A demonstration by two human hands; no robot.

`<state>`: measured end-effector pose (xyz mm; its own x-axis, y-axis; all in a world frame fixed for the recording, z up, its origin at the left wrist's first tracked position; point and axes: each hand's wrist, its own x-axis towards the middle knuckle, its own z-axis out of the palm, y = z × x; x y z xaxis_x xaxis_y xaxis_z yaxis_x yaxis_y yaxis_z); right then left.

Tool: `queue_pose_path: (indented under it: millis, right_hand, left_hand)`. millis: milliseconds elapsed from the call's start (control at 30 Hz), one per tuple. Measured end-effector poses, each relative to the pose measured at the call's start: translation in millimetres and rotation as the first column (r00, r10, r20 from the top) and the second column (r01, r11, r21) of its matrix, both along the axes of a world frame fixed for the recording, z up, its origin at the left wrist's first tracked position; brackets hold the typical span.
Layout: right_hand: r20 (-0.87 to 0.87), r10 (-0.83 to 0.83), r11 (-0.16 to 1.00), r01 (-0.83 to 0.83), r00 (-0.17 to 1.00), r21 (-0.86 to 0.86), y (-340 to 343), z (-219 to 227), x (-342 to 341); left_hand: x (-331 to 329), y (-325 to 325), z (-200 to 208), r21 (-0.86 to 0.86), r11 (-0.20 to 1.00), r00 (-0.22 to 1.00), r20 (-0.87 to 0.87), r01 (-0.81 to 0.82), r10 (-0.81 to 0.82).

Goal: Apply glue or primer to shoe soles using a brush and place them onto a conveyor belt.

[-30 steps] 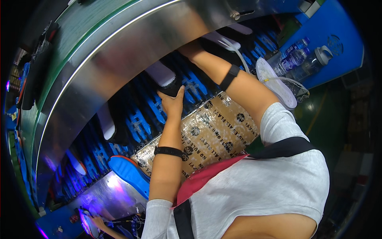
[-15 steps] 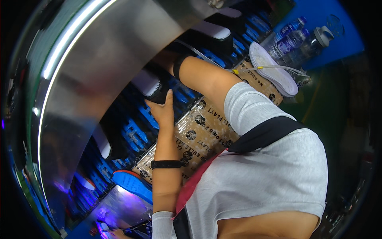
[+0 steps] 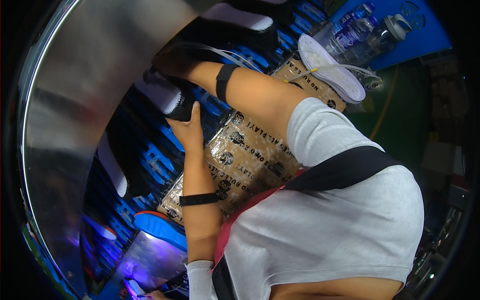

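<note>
A black shoe upper (image 3: pixel 186 102) with a pale lavender underside and a stitched heel edge lies bottom up on a conveyor of blue slats (image 3: pixel 157 159). My left hand (image 3: pixel 186 131) is closed around its heel, thumb along one side. My right hand (image 3: pixel 172 62) reaches beside the toe end, under a curved metal hood (image 3: pixel 110 55). Its fingers are in shadow, so what they hold, if anything, does not show. A clear thin tube (image 3: pixel 220 50) runs from near that hand toward the right, across a white shoe sole (image 3: pixel 327 67).
Other black uppers, one at left (image 3: pixel 112 162) and one farther right (image 3: pixel 250 19), sit on the slats. Patterned brown cardboard (image 3: pixel 255 150) covers the near ledge. A blue-and-orange sole (image 3: pixel 160 230) lies at lower left. Bottles (image 3: pixel 352 35) stand at upper right. Another person's hand (image 3: pixel 156 295) shows at the bottom.
The view has shifted, so the surroundings sit farther left and slightly higher. My left hand keeps its hold on the upper's heel; my right hand has moved farther toward the toe end.
</note>
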<state>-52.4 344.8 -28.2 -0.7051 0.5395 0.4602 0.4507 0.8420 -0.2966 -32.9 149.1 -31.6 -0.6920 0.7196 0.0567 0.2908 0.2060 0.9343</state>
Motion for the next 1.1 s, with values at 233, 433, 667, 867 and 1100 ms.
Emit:
queue_pose_path:
  millis: [233,433,667,867,1100]
  right_hand:
    - [0.004,0.016,0.948,-0.014,1.0,-0.317,-14.5,41.1,20.6]
    - [-0.187,0.212,0.964,-0.237,0.959,-0.123,67.8,14.8,32.3]
    - [-0.303,0.445,0.894,-0.402,0.843,0.196,-62.1,91.1,93.5]
    - [-0.262,0.65,0.756,-0.574,0.713,0.314,-100.7,88.4,144.0]
    - [-0.219,0.672,0.726,-0.572,0.708,0.382,-109.1,103.9,162.0]
  left_hand:
    - [-11.6,-10.1,-7.6,-0.103,0.992,0.997,-0.047,-0.066,0.061]
    - [12.8,11.6,8.8,-0.113,0.993,1.0,-0.021,-0.021,0.019]
    - [-3.4,1.6,-2.4,-0.089,0.996,1.0,-0.002,0.009,-0.009]
    - [-11.2,1.3,-22.2,0.061,0.992,0.987,0.109,0.112,-0.118]
    - [-19.1,4.6,-32.1,-0.16,0.977,0.989,-0.016,0.14,-0.144]
